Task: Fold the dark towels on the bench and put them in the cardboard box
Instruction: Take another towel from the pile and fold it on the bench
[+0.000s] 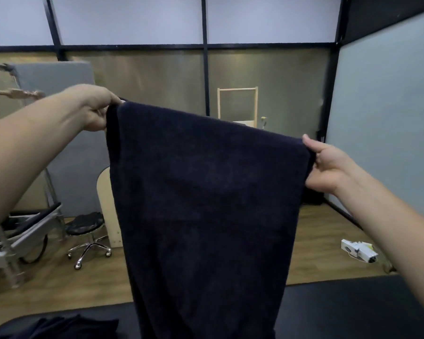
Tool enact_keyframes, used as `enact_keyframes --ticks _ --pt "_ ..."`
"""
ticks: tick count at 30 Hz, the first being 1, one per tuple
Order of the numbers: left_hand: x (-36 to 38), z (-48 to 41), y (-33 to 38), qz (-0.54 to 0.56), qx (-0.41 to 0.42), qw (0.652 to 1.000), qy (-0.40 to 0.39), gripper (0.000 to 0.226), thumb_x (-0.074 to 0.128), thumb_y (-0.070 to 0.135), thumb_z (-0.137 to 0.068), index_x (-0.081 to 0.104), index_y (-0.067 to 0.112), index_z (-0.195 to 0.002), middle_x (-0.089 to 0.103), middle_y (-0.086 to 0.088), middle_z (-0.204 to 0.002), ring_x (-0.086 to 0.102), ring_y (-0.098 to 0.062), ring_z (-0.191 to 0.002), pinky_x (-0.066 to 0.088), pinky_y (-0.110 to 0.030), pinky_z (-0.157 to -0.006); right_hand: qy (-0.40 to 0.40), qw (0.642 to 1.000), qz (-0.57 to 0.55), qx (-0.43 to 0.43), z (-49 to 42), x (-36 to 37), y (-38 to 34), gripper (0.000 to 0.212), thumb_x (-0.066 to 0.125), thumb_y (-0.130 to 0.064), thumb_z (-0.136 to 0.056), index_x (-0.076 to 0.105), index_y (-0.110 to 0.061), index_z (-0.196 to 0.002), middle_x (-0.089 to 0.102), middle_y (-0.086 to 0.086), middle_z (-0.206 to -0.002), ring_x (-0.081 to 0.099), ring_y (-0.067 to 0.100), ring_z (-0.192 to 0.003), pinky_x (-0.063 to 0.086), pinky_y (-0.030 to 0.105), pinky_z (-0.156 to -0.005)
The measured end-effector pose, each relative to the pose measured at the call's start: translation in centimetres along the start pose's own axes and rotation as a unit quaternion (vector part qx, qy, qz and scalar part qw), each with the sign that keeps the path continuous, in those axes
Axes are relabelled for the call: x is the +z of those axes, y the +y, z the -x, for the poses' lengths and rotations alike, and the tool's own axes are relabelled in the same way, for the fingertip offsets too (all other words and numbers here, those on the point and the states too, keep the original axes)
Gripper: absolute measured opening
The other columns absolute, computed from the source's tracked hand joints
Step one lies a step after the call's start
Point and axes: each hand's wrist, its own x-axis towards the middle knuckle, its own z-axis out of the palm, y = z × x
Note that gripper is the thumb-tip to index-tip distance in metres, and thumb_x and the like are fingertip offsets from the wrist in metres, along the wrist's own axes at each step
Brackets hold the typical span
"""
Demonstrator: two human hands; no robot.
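A dark navy towel hangs spread out in front of me above the black bench. My left hand pinches its upper left corner, held high. My right hand pinches the upper right corner, a little lower, so the top edge slopes down to the right. The towel's lower part drops past the bottom of the view. More dark towel cloth lies crumpled on the bench at the bottom left. No cardboard box is in view.
Beyond the bench is a wooden floor with a black stool on chrome castors, a folded grey bed frame at the left, a small white box on the floor at the right, and a wooden frame by the back wall.
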Motion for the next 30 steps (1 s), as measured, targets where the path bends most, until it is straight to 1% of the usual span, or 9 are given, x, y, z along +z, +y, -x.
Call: enact_keyframes --ticks 3,6,9,13,17,20,23,26,30 --pt "-1.0 -1.1 -2.5 -0.010 -0.021 0.999 0.049 0.020 0.044 0.005 -0.102 0.058 0.012 -0.090 0.067 -0.003 -0.085 0.067 -0.010 -0.065 0.053 -0.019 -0.044 -0.033 0.999 -0.021 -0.015 -1.0 -0.7 -0.2 0.061 0.080 -0.019 -0.057 0.064 -0.019 -0.116 0.072 0.005 -0.115 0.072 0.027 -0.100 0.059 0.049 -0.078" --pt "-1.8 -1.8 -5.9 -0.075 -0.060 0.993 0.076 0.014 0.050 -0.002 -0.097 0.061 0.005 -0.093 0.065 -0.007 -0.094 0.062 -0.014 -0.074 0.053 -0.019 -0.042 -0.057 0.993 0.082 -0.065 -1.3 0.5 0.1 0.005 0.056 -0.020 -0.095 0.055 -0.024 -0.093 0.069 0.006 -0.101 0.072 0.025 -0.093 0.059 0.048 -0.075" --pt "-3.6 -2.3 -9.4 -0.149 -0.052 0.978 0.137 0.021 0.054 -0.007 -0.090 0.056 0.007 -0.075 0.058 -0.009 -0.079 0.054 -0.019 -0.063 0.051 -0.030 -0.049 -0.052 0.980 0.149 -0.118 -1.5 1.1 0.3 0.024 0.048 -0.024 -0.102 0.052 -0.023 -0.078 0.065 0.000 -0.083 0.064 0.017 -0.076 0.052 0.038 -0.074" --pt "-4.6 -0.5 -18.0 -0.157 -0.211 0.960 0.095 0.030 0.037 0.002 -0.099 0.046 0.010 -0.072 0.044 -0.007 -0.067 0.041 -0.024 -0.058 0.038 -0.029 -0.058 -0.072 0.955 0.260 -0.123 -0.6 1.8 3.1 0.023 0.047 -0.022 -0.103 0.054 -0.021 -0.080 0.061 0.001 -0.075 0.058 0.014 -0.063 0.047 0.028 -0.057" --pt "-4.5 2.2 -26.0 -0.028 -0.337 0.941 0.024 0.019 0.039 0.003 -0.101 0.057 0.007 -0.098 0.060 -0.013 -0.084 0.054 -0.026 -0.069 0.049 -0.033 -0.056 -0.040 0.877 0.472 -0.081 -0.5 1.7 7.4 0.023 0.049 -0.023 -0.102 0.055 -0.019 -0.080 0.059 0.004 -0.072 0.054 0.015 -0.060 0.040 0.025 -0.052" --pt "-5.0 3.0 -26.9 0.209 -0.228 0.951 0.003 0.021 0.054 0.024 -0.100 0.063 0.010 -0.113 0.072 -0.015 -0.111 0.066 -0.026 -0.098 0.050 -0.038 -0.082 -0.016 0.925 0.376 -0.057 -0.9 1.7 7.2 0.026 0.048 -0.022 -0.102 0.053 -0.019 -0.077 0.060 0.005 -0.073 0.059 0.015 -0.059 0.045 0.024 -0.054" --pt "-4.0 4.5 -29.2 0.158 -0.228 0.959 -0.054 0.042 0.065 0.047 -0.086 0.065 0.020 -0.118 0.072 -0.006 -0.117 0.064 -0.027 -0.110 0.045 -0.048 -0.097 -0.018 0.970 0.241 -0.013 -1.6 1.6 5.9 0.015 0.048 -0.028 -0.101 0.059 -0.021 -0.092 0.070 0.005 -0.087 0.068 0.015 -0.067 0.055 0.023 -0.055" --pt "-1.9 6.0 -31.3 0.105 -0.239 0.961 -0.093 0.029 0.062 0.029 -0.091 0.068 0.013 -0.115 0.068 -0.012 -0.125 0.070 -0.024 -0.100 0.049 -0.041 -0.090 -0.009 0.953 0.299 0.041 -2.4 0.1 7.0 0.014 0.047 -0.026 -0.101 0.058 -0.019 -0.106 0.068 0.012 -0.102 0.070 0.016 -0.071 0.057 0.025 -0.062" --pt "-1.5 4.7 -26.5 0.266 -0.115 0.955 -0.069 0.026 0.052 0.025 -0.099 0.066 0.011 -0.115 0.067 -0.015 -0.124 0.073 -0.023 -0.096 0.051 -0.040 -0.087 0.017 0.965 0.261 0.033 -1.9 0.6 5.3 0.021 0.047 -0.029 -0.101 0.061 -0.015 -0.098 0.070 0.005 -0.094 0.071 0.013 -0.066 0.056 0.023 -0.054"
